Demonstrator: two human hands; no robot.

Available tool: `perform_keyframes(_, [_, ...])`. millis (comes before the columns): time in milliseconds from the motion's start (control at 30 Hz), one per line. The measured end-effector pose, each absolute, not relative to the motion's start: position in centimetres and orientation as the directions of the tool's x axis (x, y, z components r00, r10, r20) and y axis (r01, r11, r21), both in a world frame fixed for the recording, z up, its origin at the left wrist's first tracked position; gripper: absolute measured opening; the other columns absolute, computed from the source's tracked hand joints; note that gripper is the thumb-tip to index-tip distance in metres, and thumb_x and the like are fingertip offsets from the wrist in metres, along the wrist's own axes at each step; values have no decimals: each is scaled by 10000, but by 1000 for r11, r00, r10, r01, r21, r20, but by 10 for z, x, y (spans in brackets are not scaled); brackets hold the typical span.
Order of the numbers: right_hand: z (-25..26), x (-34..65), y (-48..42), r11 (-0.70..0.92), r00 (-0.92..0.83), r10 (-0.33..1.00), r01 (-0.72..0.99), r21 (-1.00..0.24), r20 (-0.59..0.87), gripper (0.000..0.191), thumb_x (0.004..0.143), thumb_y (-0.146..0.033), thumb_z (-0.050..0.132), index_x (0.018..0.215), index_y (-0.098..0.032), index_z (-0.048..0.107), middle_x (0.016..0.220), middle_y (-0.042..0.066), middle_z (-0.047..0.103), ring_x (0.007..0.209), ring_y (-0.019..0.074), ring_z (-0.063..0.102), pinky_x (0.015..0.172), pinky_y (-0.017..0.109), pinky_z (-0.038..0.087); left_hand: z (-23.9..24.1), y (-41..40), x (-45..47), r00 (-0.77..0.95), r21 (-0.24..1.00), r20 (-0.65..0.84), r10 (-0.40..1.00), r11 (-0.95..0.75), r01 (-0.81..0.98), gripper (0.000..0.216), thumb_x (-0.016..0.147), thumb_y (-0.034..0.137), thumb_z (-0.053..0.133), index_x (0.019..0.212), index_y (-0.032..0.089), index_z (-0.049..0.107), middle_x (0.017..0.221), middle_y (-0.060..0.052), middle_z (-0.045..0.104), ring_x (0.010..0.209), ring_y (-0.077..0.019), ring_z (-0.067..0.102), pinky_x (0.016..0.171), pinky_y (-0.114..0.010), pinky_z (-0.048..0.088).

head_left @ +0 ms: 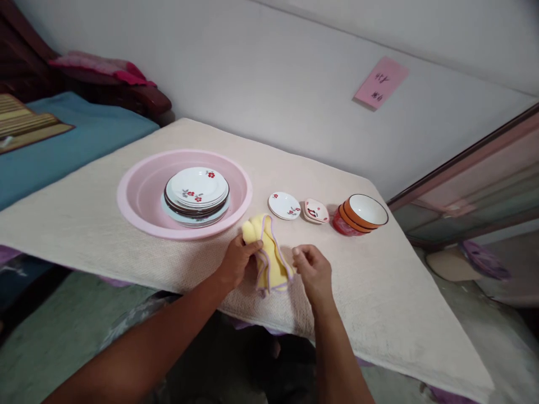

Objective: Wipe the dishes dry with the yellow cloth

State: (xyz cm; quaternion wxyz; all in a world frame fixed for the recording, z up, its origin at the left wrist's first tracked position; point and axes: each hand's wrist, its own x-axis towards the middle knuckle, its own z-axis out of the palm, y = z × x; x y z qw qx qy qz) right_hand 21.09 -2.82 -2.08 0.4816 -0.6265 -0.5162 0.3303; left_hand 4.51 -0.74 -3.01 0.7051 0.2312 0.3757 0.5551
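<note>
A yellow cloth (273, 261) with purple trim hangs folded over the near part of the table. My left hand (240, 261) is closed on its upper left part, thumb on top. Just right of the cloth, my right hand (313, 272) has its fingers curled in close to the cloth's edge; whether it pinches that edge is hidden. Beyond my left hand stands a pink basin (138, 210) holding a stack of plates (197, 185) with red flowers. Two small flowered saucers (284, 205) lie past the cloth, beside small square dishes (315, 210).
Stacked bowls (362, 213), orange and red outside, stand at the table's right. The cream-covered table (404, 303) meets a white wall bearing a pink note (381, 83). A blue-covered seat (96, 126) lies at left, and a glazed door (475, 174) at right.
</note>
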Motion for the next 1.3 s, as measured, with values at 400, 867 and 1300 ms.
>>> perform_keyframes(400, [-21, 203, -36, 19, 88, 996, 183, -983, 35, 221, 798, -418, 579, 837, -200, 580, 647, -33, 499, 551, 104, 423, 519, 230, 353, -33, -6, 52, 79, 752, -272, 959, 263, -604, 334, 571, 246, 764, 848, 150, 604, 752, -9, 640, 636, -124, 573, 630, -252, 458])
perform_keyframes(867, [-19, 191, -41, 177, -120, 984, 520, -836, 133, 112, 828, -274, 505, 898, -209, 564, 705, -27, 520, 614, 119, 447, 580, 240, 351, -32, -4, 49, 26, 876, -148, 989, 143, -460, 246, 648, 232, 670, 876, 178, 596, 755, 14, 605, 660, -109, 553, 648, -225, 446])
perform_keyframes(1300, [-16, 201, -44, 119, -1, 993, 196, -973, 121, 126, 817, -287, 515, 895, -221, 589, 737, -19, 548, 638, 133, 474, 594, 247, 386, -27, 5, 42, -94, 900, -11, 995, -31, -434, 499, 656, 170, 658, 1136, 180, 524, 1035, -65, 648, 925, -176, 608, 828, -280, 464])
